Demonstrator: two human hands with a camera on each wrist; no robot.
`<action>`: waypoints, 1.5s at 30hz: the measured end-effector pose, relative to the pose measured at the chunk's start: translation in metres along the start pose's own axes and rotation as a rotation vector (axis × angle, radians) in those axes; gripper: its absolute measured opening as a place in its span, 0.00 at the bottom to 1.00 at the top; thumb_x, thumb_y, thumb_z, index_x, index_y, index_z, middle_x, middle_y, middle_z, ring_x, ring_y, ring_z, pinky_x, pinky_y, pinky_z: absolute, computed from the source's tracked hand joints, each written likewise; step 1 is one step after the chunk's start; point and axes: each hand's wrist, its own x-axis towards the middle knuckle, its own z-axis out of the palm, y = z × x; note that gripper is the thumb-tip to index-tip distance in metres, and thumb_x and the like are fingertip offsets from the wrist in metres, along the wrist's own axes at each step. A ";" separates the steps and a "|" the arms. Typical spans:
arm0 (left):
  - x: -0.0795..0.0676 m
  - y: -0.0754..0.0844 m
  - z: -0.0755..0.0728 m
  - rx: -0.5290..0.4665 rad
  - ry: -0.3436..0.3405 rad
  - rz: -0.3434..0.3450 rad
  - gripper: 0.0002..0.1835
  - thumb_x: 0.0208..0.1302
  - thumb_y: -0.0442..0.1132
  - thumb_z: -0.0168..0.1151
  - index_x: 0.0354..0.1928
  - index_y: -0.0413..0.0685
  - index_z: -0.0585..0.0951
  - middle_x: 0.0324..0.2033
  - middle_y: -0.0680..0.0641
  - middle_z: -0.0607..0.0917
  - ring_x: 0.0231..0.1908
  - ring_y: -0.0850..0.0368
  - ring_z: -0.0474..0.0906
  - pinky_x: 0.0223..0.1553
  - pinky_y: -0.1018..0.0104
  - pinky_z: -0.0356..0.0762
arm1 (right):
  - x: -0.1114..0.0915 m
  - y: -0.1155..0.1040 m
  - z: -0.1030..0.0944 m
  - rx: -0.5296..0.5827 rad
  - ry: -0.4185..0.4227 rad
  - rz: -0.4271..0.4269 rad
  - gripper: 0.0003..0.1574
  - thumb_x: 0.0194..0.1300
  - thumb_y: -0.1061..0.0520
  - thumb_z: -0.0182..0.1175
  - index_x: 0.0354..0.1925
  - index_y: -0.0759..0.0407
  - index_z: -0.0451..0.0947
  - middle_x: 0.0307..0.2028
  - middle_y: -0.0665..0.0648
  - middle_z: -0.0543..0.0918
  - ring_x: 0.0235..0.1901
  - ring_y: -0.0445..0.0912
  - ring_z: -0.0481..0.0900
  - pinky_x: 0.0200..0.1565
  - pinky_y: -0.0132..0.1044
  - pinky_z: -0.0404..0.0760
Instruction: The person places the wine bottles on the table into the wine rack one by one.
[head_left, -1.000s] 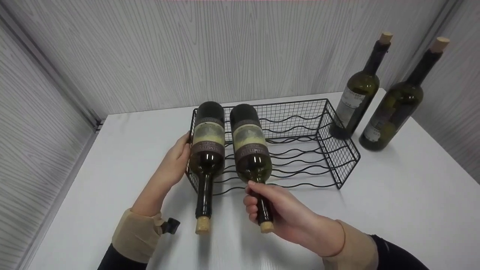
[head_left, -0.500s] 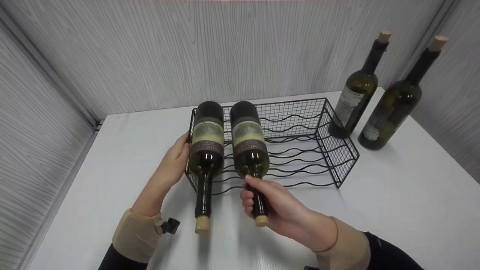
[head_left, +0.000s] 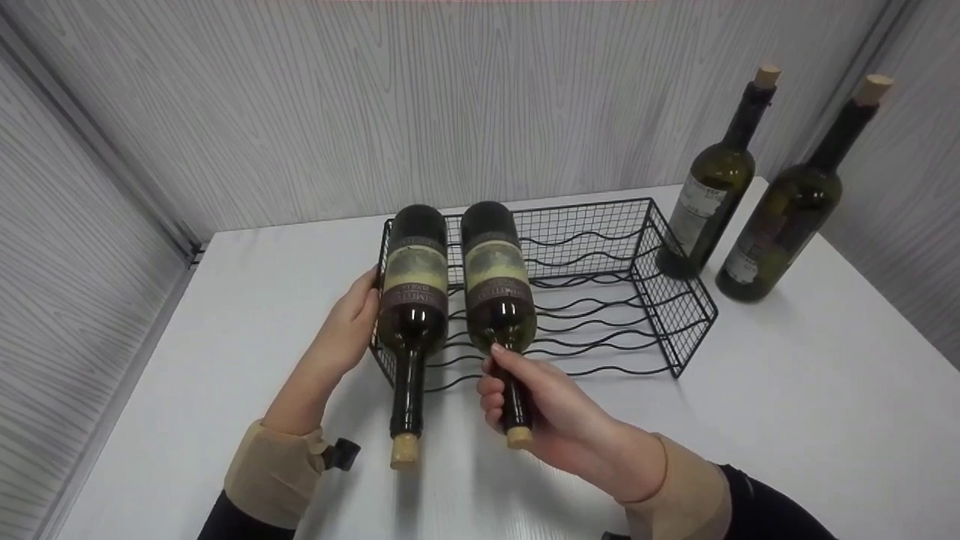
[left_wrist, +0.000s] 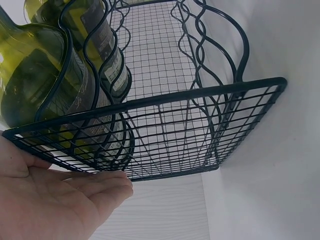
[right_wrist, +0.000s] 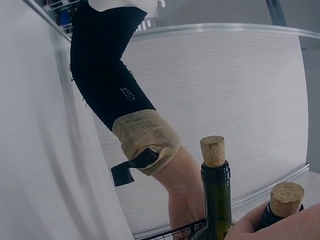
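Two dark green wine bottles lie side by side on the black wire wine rack point(head_left: 585, 205), corked necks toward me. My right hand point(head_left: 555, 409) grips the neck of the right-hand wine bottle point(head_left: 498, 296), thumb on top near its shoulder. The left-hand wine bottle point(head_left: 413, 322) lies untouched by the right hand. My left hand point(head_left: 346, 324) rests against the rack's left side; the left wrist view shows its extended fingers point(left_wrist: 107, 192) along the mesh. In the right wrist view, the gripped bottle's cork point(right_wrist: 286, 198) sticks out above the hand.
Two more corked wine bottles, one nearer the rack point(head_left: 712, 199) and one farther right point(head_left: 784, 225), stand upright on the white table point(head_left: 810, 390). Grey wood-grain panels point(head_left: 450, 97) enclose the back and sides. Wavy wires form the rack's floor to the right of the lying bottles.
My right hand and its wine bottle have shifted slightly away from me and to the left, now more nearly parallel with the other bottle. The left hand has stayed in place.
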 end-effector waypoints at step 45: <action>0.000 -0.003 0.001 -0.036 0.012 -0.010 0.31 0.87 0.43 0.28 0.84 0.36 0.51 0.83 0.33 0.57 0.84 0.37 0.50 0.85 0.41 0.49 | -0.015 0.012 0.003 -0.077 0.002 -0.061 0.23 0.88 0.48 0.44 0.61 0.66 0.70 0.34 0.50 0.81 0.32 0.37 0.81 0.42 0.27 0.86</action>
